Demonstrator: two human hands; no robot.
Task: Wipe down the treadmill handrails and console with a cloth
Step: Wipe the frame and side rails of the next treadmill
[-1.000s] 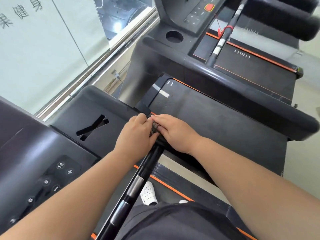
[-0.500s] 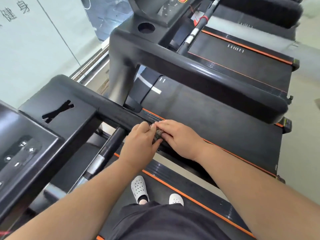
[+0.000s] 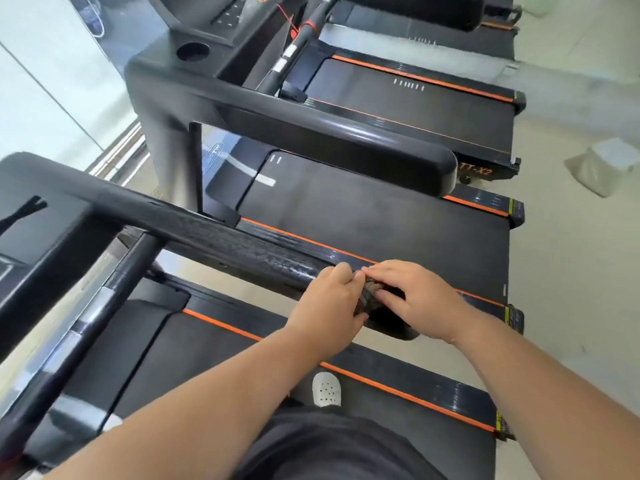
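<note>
Now dark bunched cloth (mottled brown), both hands' fingers clamped round it + handrail.

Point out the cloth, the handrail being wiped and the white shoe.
cloth (image 3: 370, 295): head view, on the dark bunched fabric showing between the two hands.
handrail (image 3: 221, 239): head view, on the textured black top of the rail, left of the hands.
white shoe (image 3: 326, 389): head view, on its perforated toe.
</note>
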